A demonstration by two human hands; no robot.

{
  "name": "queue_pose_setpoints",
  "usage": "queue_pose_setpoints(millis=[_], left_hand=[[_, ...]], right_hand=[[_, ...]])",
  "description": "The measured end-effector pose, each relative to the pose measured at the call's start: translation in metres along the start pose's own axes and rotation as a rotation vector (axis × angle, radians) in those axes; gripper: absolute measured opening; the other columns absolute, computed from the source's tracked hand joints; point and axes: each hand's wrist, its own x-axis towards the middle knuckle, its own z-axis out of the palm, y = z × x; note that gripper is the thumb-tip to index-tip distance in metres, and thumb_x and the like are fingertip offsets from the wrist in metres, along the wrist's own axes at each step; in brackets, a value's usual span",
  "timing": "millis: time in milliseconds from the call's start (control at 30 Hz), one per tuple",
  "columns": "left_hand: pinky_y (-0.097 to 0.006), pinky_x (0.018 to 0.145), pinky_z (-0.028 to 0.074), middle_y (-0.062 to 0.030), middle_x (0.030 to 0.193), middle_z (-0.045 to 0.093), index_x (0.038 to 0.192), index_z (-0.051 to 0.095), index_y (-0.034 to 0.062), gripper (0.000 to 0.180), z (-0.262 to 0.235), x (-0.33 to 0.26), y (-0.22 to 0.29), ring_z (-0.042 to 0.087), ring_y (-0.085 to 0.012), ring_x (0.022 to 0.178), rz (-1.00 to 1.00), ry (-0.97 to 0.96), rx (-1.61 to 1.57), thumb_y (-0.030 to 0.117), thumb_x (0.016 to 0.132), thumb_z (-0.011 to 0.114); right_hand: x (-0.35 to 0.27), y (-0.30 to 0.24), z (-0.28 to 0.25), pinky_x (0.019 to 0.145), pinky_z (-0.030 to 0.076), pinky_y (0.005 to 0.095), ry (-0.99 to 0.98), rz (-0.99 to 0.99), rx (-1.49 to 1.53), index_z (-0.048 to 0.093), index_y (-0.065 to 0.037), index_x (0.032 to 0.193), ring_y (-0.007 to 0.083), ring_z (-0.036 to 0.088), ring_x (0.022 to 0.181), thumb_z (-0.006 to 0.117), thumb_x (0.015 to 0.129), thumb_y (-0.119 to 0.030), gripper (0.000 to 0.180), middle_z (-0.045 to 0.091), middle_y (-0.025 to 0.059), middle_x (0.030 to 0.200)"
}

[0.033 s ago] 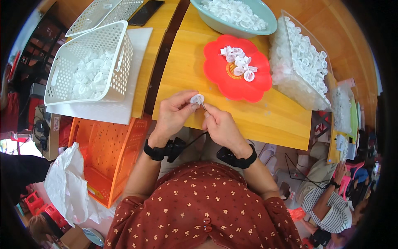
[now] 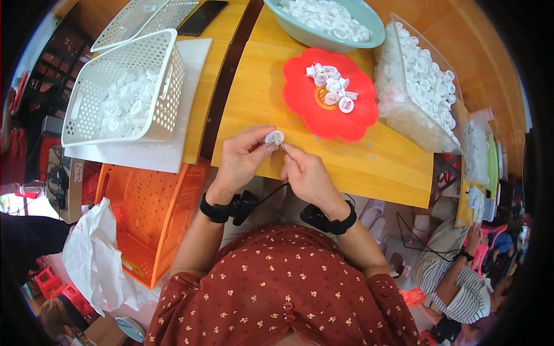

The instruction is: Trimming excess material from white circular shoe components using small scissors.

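Yellow wood makes up the table [image 2: 323, 155], which bears everything else. On its far left stands a white perforated basket [image 2: 124, 92] holding white plastic rings, set on a white sheet [image 2: 167, 155]; a second, empty white basket [image 2: 135, 20] and a dark phone [image 2: 199, 17] lie beyond it. Along the right edge sits a clear bin [image 2: 418, 86] packed with white caps, and at the top a pale green bowl [image 2: 326, 26] filled with more of them. Between these lies a red flower-shaped tray [image 2: 329, 104] carrying a small heap of white caps [image 2: 332, 86]. Below the table edge, at the left, stands an orange crate [image 2: 150, 213]. Both hands meet at the near table edge: the left hand [image 2: 242, 161] pinches a small white cap [image 2: 274, 137] between thumb and fingers, and the right hand [image 2: 306, 176] is closed on a thin metal pin [image 2: 284, 147] whose tip touches that cap. Each wrist wears a black band.
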Motion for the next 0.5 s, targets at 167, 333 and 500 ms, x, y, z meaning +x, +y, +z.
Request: queue_pose_setpoints(millis=[167, 333, 500], left_hand=[[-0.023, 0.074, 0.049, -0.0073, 0.100, 0.059, 0.104, 0.061, -0.0032, 0.026, 0.0017, -0.0005, -0.0014, 0.059, -0.0126, 0.086, 0.022, 0.033, -0.011, -0.006, 0.079, 0.062], [-0.025, 0.081, 0.050, -0.0089, 0.102, 0.059, 0.106, 0.059, -0.0051, 0.028, 0.0031, -0.0010, 0.0010, 0.060, -0.0148, 0.090, -0.001, 0.040, -0.030, -0.006, 0.078, 0.063], [-0.024, 0.073, 0.048, -0.0081, 0.098, 0.059, 0.102, 0.062, -0.0028, 0.024, 0.0030, -0.0008, 0.0006, 0.059, -0.0131, 0.087, 0.010, 0.058, -0.045, -0.004, 0.078, 0.064]], right_hand=[[-0.0039, -0.0030, 0.0052, 0.055, 0.046, 0.0333, 0.018, -0.022, 0.008, 0.049, 0.005, 0.116, 0.0211, 0.058, 0.053, 0.040, 0.087, -0.006, 0.032, 0.056, 0.0145, 0.058], [-0.0035, 0.0015, 0.0058, 0.057, 0.045, 0.0249, 0.000, 0.016, -0.033, 0.042, 0.000, 0.130, 0.0102, 0.052, 0.056, 0.037, 0.093, -0.011, 0.039, 0.056, 0.0050, 0.063], [-0.0018, -0.0022, 0.0068, 0.054, 0.042, 0.0233, 0.006, 0.065, 0.053, 0.047, -0.003, 0.126, 0.0084, 0.049, 0.055, 0.037, 0.093, -0.013, 0.036, 0.056, 0.0028, 0.063]])
